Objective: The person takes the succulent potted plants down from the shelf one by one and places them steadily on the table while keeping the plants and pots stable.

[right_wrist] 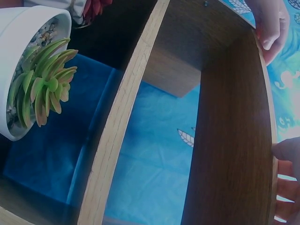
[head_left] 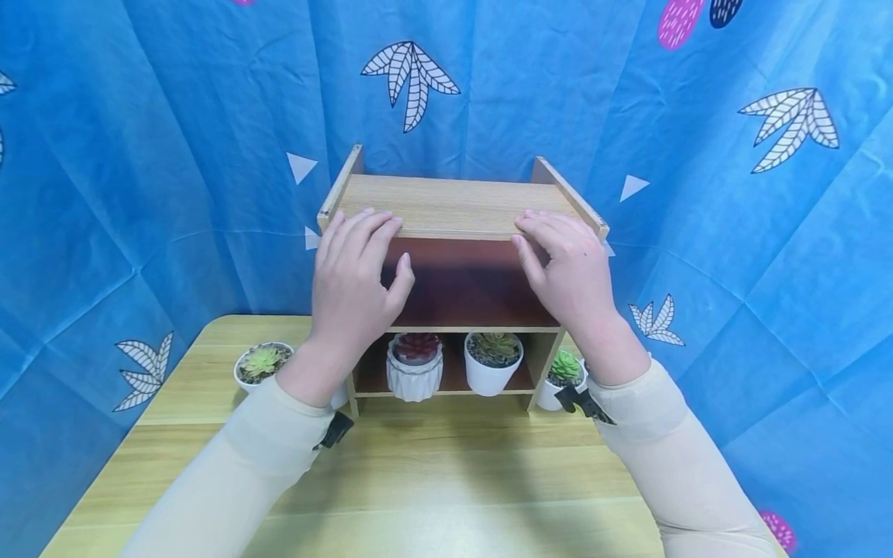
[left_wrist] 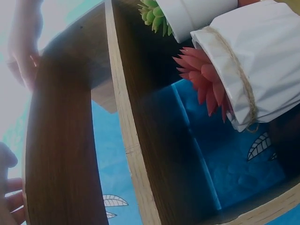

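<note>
A small wooden shelf unit point(head_left: 463, 203) stands on the table, its top board flanked by two raised side pieces. My left hand point(head_left: 354, 275) rests its fingers on the left front edge of that board, thumb spread apart. On the right front edge my right hand point(head_left: 568, 260) lies likewise, fingers over the board. Below, on the lower shelf, sit a white faceted pot with a red succulent point(head_left: 416, 368) and twine round it, and a smooth white pot with a green succulent point(head_left: 494, 364). Both wrist views look into the shelf from beneath the hands.
A potted pale green succulent point(head_left: 261, 363) stands left of the shelf, partly behind my left forearm. Another green potted succulent point(head_left: 563, 372) is at the right, by my right sleeve. Blue patterned cloth point(head_left: 209, 139) hangs behind the wooden table point(head_left: 446, 480).
</note>
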The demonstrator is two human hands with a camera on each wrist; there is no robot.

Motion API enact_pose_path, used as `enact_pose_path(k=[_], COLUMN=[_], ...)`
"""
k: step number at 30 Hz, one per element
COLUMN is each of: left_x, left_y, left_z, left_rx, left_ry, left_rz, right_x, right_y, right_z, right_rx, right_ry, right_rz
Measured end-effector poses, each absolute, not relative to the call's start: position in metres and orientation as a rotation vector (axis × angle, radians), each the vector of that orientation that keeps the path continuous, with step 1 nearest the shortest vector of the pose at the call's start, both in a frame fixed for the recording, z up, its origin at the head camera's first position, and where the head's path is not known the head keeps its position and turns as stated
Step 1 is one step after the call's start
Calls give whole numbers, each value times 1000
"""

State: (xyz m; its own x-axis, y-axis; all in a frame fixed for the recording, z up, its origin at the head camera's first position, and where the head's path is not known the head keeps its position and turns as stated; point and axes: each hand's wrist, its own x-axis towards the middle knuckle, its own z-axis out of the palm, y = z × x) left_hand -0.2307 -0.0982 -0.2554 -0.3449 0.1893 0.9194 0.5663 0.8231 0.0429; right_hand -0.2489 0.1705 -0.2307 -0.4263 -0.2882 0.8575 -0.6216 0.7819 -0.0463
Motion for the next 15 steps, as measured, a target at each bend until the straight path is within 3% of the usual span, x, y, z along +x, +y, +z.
enact_pose_path(k=[15], left_x=[-237], left_y=[-94], left_z=[-248], left_rx=[-524], left_ry=[-1960], left_rz=[-401], right_x=[-248], right_y=[171], right_z=[-231], right_rx=[683], right_ry=[-2028], right_rz=[443])
